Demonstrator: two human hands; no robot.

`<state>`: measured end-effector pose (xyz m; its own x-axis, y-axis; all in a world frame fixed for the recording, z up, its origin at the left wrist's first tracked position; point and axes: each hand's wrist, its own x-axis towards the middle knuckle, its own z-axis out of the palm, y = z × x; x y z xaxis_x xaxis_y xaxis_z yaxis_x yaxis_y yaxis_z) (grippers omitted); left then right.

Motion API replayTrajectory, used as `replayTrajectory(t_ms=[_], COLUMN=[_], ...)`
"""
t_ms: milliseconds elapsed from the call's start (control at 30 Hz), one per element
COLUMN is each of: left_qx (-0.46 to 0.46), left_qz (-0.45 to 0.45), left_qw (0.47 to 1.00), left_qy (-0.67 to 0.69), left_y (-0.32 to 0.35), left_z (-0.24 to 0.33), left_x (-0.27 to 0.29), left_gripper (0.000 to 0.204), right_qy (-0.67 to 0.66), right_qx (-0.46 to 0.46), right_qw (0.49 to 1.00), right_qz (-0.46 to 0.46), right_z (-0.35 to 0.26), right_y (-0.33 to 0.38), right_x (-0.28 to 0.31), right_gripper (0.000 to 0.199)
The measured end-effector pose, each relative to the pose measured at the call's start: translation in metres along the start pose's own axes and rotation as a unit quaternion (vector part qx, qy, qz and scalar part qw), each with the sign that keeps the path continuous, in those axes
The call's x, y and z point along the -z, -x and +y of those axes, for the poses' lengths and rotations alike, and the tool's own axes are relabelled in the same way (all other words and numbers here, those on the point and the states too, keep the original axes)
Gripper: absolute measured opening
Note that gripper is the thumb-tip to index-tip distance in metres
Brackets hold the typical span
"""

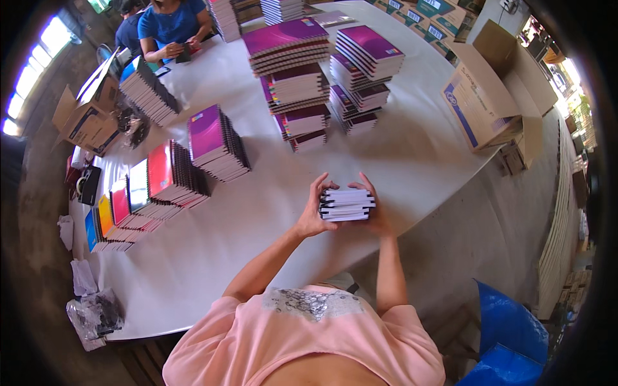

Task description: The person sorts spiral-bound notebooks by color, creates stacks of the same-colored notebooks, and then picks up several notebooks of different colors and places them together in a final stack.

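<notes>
Between my two hands is a small stack of spiral-bound notebooks (347, 204), its white page edges facing up and black binding showing at the sides. My left hand (315, 209) grips the stack's left side, thumb below and fingers curled over the far edge. On the opposite side my right hand (376, 209) clasps the stack, partly hidden behind it. Both hands are near the table's front edge. Beyond them rise tall piles of purple-covered notebooks (286, 40), with a second purple pile (370, 48) to their right.
Left on the white table (257, 212) stand rows of purple notebooks (209, 132), red notebooks (161, 167) and other colours. Open cardboard boxes sit at right (479, 96) and far left (93, 122). A person in blue (170, 29) works across the table. A blue chair (508, 328) stands lower right.
</notes>
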<state>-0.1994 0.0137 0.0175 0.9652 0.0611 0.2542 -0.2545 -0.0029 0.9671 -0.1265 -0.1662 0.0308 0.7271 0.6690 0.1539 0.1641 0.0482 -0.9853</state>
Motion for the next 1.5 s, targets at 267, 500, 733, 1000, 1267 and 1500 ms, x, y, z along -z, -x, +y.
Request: replayTrajectory(t_ms=[267, 500, 733, 1000, 1267, 1500], left_qx=[0.056, 0.073, 0.120, 0.168, 0.287, 0.211], left_qz=[0.086, 0.044, 0.000, -0.198, -0.261, -0.009], left_qw=[0.993, 0.996, 0.978, 0.941, 0.909, 0.975], left_qy=[0.066, -0.041, -0.170, -0.217, -0.154, 0.069], left_y=[-0.009, 0.007, 0.007, -0.038, -0.093, -0.193], left_z=[-0.001, -0.020, -0.033, 0.100, 0.199, 0.256], left_x=[-0.019, -0.004, 0.024, 0.032, 0.030, 0.016], left_gripper=[0.114, 0.101, 0.080, 0.080, 0.081, 0.080], right_qy=[-0.237, 0.014, 0.113, -0.210, -0.193, -0.254], right_qx=[0.000, -0.037, -0.106, -0.009, -0.055, 0.054], right_qw=[0.965, 0.996, 0.988, 0.974, 0.968, 0.940], right_qz=[0.112, 0.078, 0.013, 0.088, 0.153, 0.221], right_z=[0.027, 0.071, 0.006, -0.101, -0.172, -0.238], right_y=[-0.004, 0.006, 0.002, 0.006, -0.021, -0.117], right_x=[-0.022, -0.020, -0.019, -0.004, 0.015, 0.099], right_gripper=[0.110, 0.097, 0.083, 0.104, 0.092, 0.047])
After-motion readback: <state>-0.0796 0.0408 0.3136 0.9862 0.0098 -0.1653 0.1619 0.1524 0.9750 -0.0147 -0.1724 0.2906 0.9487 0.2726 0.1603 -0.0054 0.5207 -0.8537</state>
